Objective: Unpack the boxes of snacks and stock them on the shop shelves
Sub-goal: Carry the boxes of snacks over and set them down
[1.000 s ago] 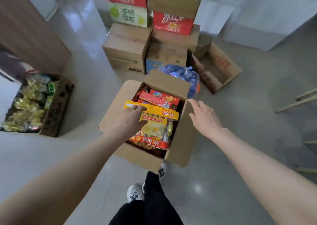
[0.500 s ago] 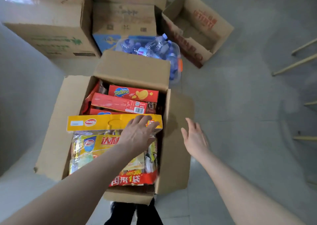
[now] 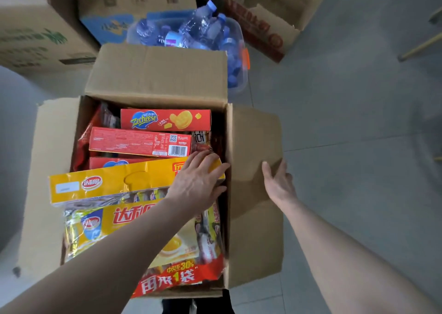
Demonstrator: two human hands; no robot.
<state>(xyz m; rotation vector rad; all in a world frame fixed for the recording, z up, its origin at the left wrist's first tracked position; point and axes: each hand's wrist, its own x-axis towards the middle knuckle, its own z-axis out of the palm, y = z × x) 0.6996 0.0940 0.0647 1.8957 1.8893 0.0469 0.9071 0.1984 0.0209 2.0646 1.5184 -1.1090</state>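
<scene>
Looks down into an open brown cardboard box [image 3: 155, 74] on the grey floor [image 3: 346, 122], packed full of snacks. Lays the left hand [image 3: 196, 182] over the right end of a large yellow snack bag [image 3: 114, 187] with a cardboard header, on top at the near side of the box; fingers spread and nearly straight, thumb at the header's lower edge, nothing clasped. Rests the right hand [image 3: 277, 182], flat and open, on the box's right flap [image 3: 251, 134]. Shows red Zecheese biscuit cartons [image 3: 165, 120] behind the bag, a clear plastic tub of water bottles [image 3: 191, 31] beyond the box, and further cardboard cartons [image 3: 35, 26] nearby.
</scene>
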